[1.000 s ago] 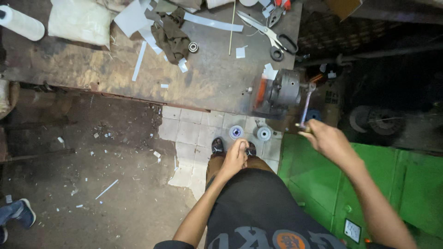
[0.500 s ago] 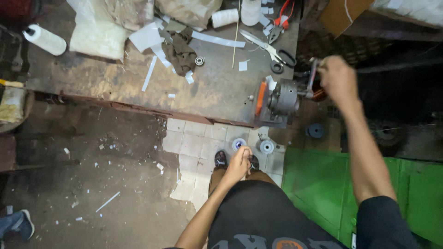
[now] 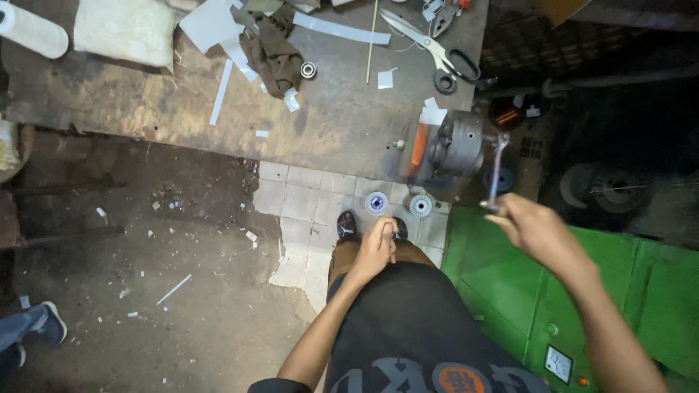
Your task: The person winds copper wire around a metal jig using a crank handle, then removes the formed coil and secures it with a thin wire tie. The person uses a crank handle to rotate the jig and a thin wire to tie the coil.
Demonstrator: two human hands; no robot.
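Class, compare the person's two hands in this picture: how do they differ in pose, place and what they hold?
The right hand is raised out over the green cabinet, while the left hand hangs low against the thigh. The right hand grips a thin metal crank handle on the grey machine; the left hand seems to hold nothing. The right hand is blurred; the left hand is sharper. Both are bare.

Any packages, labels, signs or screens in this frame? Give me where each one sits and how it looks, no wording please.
Gauge: small white square dial face on the green cabinet, bottom right, beside a round orange lamp.
Sack: pale, soft, cushion-shaped bag at the top left of the workbench.
Roll: white cylinder lying at the bench's far left corner.
No signs or lit screens show.
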